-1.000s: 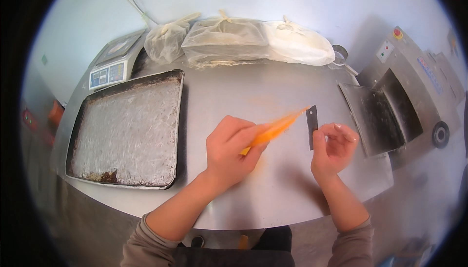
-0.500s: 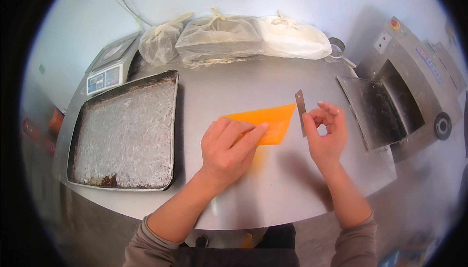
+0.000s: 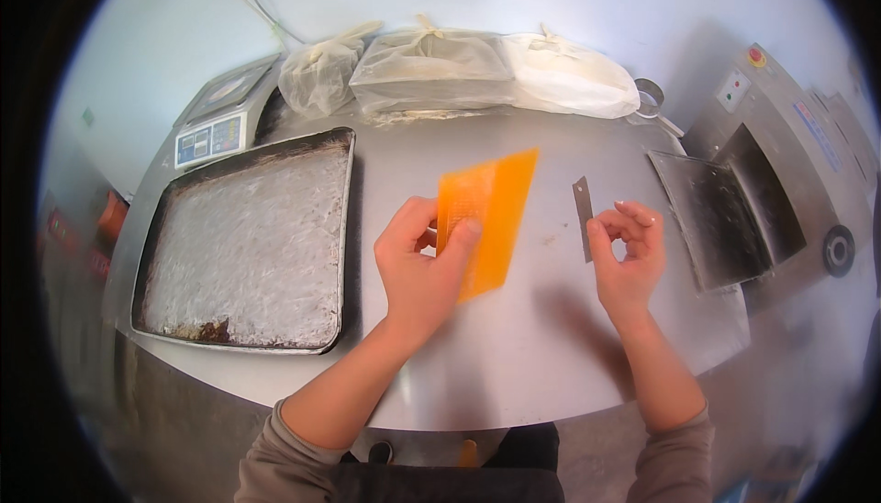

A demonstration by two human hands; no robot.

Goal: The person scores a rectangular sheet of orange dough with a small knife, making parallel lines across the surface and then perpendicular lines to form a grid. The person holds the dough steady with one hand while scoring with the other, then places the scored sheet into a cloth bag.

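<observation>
Above the metal table (image 3: 514,365), my left hand (image 3: 413,269) grips an orange-yellow plastic dough scraper (image 3: 503,218) by its left edge, thumb across the near face. The scraper is tilted up, its broad side facing me. To its right, my right hand (image 3: 633,269) pinches a thin dark metal blade (image 3: 582,205) with a small hole near its top. The blade stands nearly upright between thumb and fingers, apart from the scraper. Both tools are held clear of the tabletop. A few small crumbs lie on the table between them.
A worn baking tray (image 3: 243,246) lies at the left, with a digital scale (image 3: 213,127) behind it. Tied bags, one clear (image 3: 431,72) and one white (image 3: 569,76), line the wall. A sieve (image 3: 648,97) sits back right, near a steel machine (image 3: 780,154) with an open chute.
My left hand has turned the scraper from lying almost level to standing steeply, and away from the blade. The right hand keeps its pinch on the blade. The whole view has shifted slightly.
</observation>
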